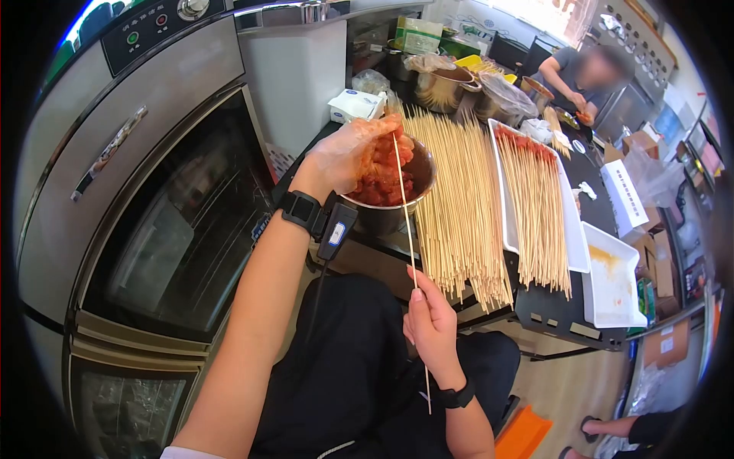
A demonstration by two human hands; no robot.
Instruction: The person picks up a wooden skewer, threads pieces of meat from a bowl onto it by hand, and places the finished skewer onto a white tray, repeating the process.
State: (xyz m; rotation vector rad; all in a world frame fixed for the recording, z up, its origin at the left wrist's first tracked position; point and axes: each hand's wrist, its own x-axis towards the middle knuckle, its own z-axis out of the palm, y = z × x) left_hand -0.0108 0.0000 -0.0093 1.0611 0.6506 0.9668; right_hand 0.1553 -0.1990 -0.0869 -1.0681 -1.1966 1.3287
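Observation:
My left hand, in a clear plastic glove, holds pieces of red marinated meat over a metal pot with more red meat inside. My bare right hand pinches a long wooden skewer near its middle. The skewer's upper end reaches the meat at my left fingertips; its lower end sticks out below my right hand. Beside the pot lies a wide spread of bare skewers. Further right, a white tray bears skewers with red meat at their far ends.
An empty, stained white tray sits at the table's right end. Behind are a tissue box and steel pots. A person works across the table. An oven stands left; an orange object is on the floor.

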